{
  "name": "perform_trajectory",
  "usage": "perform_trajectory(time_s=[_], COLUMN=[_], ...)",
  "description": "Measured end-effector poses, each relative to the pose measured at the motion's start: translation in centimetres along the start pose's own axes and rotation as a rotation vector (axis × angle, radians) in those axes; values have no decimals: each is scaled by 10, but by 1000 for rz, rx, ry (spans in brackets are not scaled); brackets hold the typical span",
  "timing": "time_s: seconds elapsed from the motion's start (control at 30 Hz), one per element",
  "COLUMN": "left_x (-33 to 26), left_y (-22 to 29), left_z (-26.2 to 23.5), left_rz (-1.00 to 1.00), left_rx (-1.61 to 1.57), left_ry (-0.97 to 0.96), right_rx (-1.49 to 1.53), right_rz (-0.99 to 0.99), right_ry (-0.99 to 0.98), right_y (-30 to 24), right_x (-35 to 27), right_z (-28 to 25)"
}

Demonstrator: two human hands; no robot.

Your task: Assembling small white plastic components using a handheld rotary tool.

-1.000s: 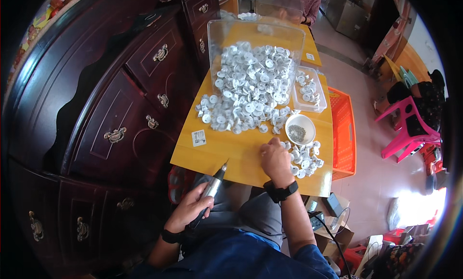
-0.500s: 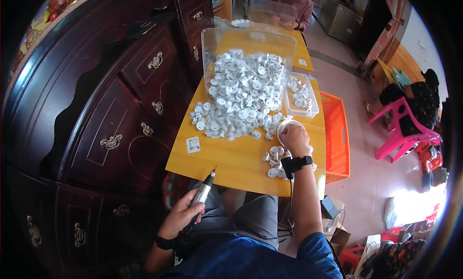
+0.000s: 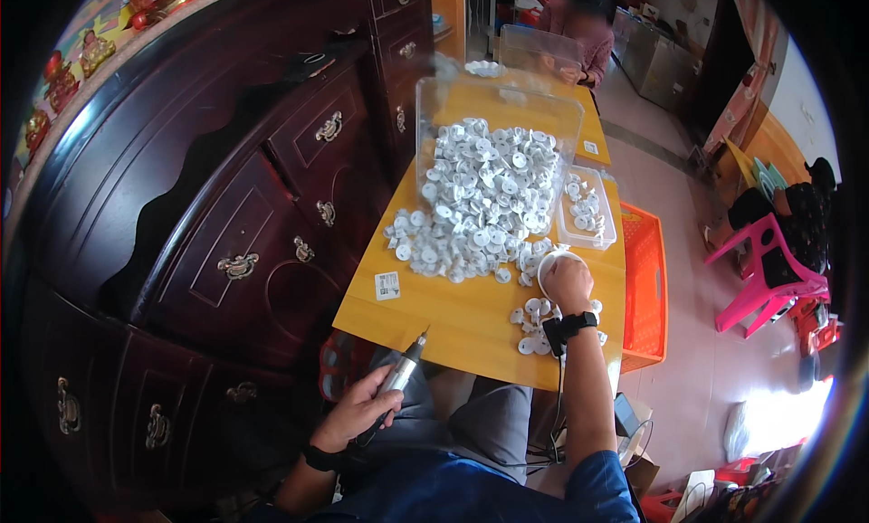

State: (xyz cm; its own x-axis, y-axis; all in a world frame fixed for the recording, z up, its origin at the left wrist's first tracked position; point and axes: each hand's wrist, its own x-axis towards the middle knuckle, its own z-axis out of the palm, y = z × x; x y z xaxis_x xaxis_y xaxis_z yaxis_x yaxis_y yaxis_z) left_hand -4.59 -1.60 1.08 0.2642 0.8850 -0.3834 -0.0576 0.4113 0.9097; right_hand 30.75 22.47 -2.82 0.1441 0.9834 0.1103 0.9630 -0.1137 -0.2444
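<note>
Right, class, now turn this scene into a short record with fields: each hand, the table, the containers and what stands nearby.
Left hand: holds a screwdriver, tip pointing away from the body
Right hand: at the white bowl, fingertips hidden
Table: yellow, with a white sticker
Large clear box: white parts inside and heaped in front
Small clear box: a few similar parts
Beside the table, right: orange crate
Farther right: pink chair

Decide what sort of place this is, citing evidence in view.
Probably a home doubling as a workspace: an ornate dark cabinet stands beside a yellow table heaped with small white parts.
</note>
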Motion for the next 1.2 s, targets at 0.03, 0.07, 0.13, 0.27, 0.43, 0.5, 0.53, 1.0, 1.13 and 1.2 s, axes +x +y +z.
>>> perform_trajectory(time_s=[0.03,0.07,0.13,0.27,0.43,0.5,0.53,1.0,1.13,1.2], left_x=[-1,-3,-4,-2,0,1,1,4,5,4], left_y=[3,5,8,8,5,4,4,-2,-3,-2], left_z=[2,4,6,3,4,5,5,5,5,6], left_rz=[-6,5,3,11,50,55,56,89,93,91], left_rx=[9,12,6,1,9,6,9,-5,11,5], left_ry=[-2,3,9,-8,-25,-33,-43,-60,-67,-62], right_rx=[5,-5,-22,55,110,144,141,136,185,208], right_rz=[-7,0,14,88,11,-50,-58,-90,-94,-104], right_ry=[9,7,-9,-18,48,143,145,34,57,77], right_y=[2,3,4,10,14,18,20,25,22,23], right_x=[0,0,-1,3,2,2,2,-1,-4,-3], right_z=[-2,-3,-6,-9,-14,-10,-8,-6,-11,-8])
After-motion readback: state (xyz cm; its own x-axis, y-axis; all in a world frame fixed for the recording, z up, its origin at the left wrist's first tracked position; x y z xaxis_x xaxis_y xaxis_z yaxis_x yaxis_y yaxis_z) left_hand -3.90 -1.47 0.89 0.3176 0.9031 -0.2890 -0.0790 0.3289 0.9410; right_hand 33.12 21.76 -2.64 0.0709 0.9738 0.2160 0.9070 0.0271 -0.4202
